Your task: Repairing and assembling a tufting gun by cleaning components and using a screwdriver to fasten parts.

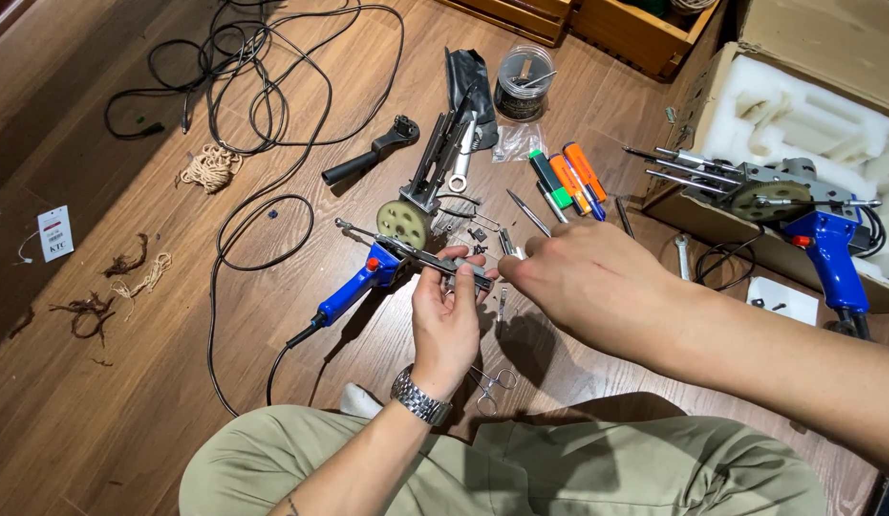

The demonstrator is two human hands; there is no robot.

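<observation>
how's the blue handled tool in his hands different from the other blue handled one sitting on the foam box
The tool on the floor is partly stripped, its metal front part gripped by the left hand with the right hand at it; the tool on the foam box lies untouched and looks fully assembled. The floor tool's pale gear wheel lies apart beside it, while the boxed tool's gear is still mounted. Both have blue pistol grips and black cords.

Left hand [446, 320] grips metal bar [435, 260] of blue-handled tufting gun [368, 277] over wood floor [110, 401]. Right hand [583, 282] pinches small part [511, 250] at bar's end. Screwdrivers [568, 180], second gun [807, 215] nearby.
</observation>
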